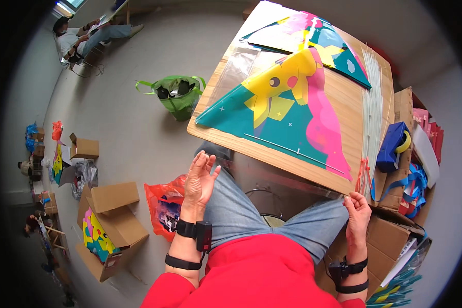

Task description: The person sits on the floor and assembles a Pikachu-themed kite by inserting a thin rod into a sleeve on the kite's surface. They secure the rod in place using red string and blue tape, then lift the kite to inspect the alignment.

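On the wooden table (354, 133) before me lies a triangular kite (292, 126), teal and pink with a yellow cartoon character. A thin white rod (277, 145) rests along its near edge. Off the table's near left corner is my left hand (199, 182), palm turned inward, fingers raised and apart, with nothing clearly visible in it. At the near right corner my right hand (358, 209) pinches with thumb and forefinger at the end of what looks like a clear plastic sleeve (313, 190). That sleeve runs below the table's front edge, and its outline is faint.
More folded kites (339, 51) lie at the table's far side, with long white rods (370, 102) along the right. Right of it stand a blue tape dispenser (390, 149) and cartons. Left are a green bag (179, 100), red bag (161, 203) and open carton (120, 226). A person (79, 38) sits far left.
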Available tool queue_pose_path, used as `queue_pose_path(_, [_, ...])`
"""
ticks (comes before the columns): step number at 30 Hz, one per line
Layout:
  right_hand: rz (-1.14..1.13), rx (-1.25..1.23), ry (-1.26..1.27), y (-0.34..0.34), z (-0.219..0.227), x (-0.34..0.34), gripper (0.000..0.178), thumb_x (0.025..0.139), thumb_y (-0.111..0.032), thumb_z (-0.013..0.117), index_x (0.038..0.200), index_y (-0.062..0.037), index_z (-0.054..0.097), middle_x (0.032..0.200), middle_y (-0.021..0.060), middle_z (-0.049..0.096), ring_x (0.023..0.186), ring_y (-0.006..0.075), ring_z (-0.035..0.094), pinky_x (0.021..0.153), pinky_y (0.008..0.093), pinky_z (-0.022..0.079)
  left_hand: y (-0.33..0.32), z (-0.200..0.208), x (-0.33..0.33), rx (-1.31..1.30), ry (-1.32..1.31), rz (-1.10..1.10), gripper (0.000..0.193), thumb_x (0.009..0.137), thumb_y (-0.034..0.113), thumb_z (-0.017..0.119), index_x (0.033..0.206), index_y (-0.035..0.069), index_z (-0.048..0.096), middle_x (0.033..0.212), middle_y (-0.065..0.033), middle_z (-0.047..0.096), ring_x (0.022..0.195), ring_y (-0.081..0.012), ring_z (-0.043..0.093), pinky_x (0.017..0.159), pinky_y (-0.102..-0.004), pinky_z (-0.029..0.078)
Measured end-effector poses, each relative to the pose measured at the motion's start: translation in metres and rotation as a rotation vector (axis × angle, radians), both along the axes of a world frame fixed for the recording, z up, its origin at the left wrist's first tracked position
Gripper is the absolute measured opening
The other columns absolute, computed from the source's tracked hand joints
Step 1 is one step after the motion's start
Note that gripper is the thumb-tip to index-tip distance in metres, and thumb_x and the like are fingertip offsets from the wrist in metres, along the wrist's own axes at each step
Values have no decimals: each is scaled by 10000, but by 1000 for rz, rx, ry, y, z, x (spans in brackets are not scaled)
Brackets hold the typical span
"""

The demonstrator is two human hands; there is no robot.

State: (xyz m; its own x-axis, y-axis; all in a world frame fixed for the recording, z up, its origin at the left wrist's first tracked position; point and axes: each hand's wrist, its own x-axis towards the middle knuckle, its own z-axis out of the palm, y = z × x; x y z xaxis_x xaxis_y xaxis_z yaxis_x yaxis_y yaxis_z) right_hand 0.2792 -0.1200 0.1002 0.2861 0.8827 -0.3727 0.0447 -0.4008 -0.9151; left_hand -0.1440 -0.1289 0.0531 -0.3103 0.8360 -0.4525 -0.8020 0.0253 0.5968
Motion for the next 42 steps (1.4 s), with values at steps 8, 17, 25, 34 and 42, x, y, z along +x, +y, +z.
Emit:
queue_pose_path(8, [-66,-81,201,-5,9,-15,114,923,-62,726,1024,-45,676,939,-26,643,872,66,571,820,214,458,44,-10,4,-60,967,347,174,925,153,745,1058,43,752,1005,35,702,924,-89,577,900,-249,456])
queue_pose_path(17, [-72,194,-40,-13,31,-50,141,893,44,724,1011,1,661,989,16,641,959,97,585,895,240,466,85,1,-12,-93,519,279,186,920,192,758,1082,106,729,951,37,683,896,-66,605,870,-296,478])
queue_pose_path(25, [-192,157,8,-1,26,-25,123,942,6,689,1055,-6,643,974,0,623,920,66,569,860,216,463,43,-44,-16,-141,987,51,243,937,160,734,1159,67,703,1014,5,683,903,-91,608,892,-269,479])
queue_pose_path(34, [-274,-60,105,13,-9,3,159,953,-21,673,1107,13,646,962,34,655,875,101,631,837,228,512,78,-8,4,-132,239,-147,200,954,184,702,1130,96,665,963,4,682,926,-115,648,943,-382,523])
queue_pose_path(42, [-204,-228,149,27,-32,47,380,909,-66,745,1251,-13,587,944,20,677,845,85,638,805,219,522,82,1,10,-147,315,-331,112,982,195,654,1077,137,636,1023,22,643,1000,-148,618,978,-384,498])
